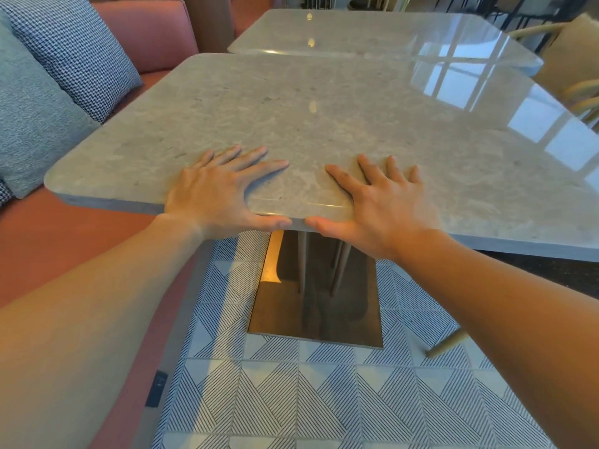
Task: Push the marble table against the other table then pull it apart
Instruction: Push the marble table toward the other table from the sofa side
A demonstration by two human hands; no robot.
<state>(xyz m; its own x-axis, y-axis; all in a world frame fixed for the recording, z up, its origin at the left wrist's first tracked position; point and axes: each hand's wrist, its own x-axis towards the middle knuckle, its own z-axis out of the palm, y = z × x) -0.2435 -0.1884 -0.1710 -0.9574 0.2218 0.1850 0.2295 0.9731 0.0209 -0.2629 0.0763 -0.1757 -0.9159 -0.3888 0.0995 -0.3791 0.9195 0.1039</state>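
Note:
The near marble table [308,124] has a grey polished top on a brass pedestal base [317,312]. Both hands rest on its near edge. My left hand [217,192] lies flat with fingers spread on the top and its thumb pressed against the edge. My right hand [379,205] lies the same way just to the right, thumb on the edge. The thumbs nearly touch. A second marble table [372,34] of the same kind stands right behind. Its near edge looks level with the first table's far edge, and I cannot tell whether they touch.
A pink bench sofa [152,30] with a houndstooth cushion [74,50] and a grey-blue cushion [29,124] runs along the left. Wooden chairs [573,59] stand at the right. The floor has patterned tiles [324,390].

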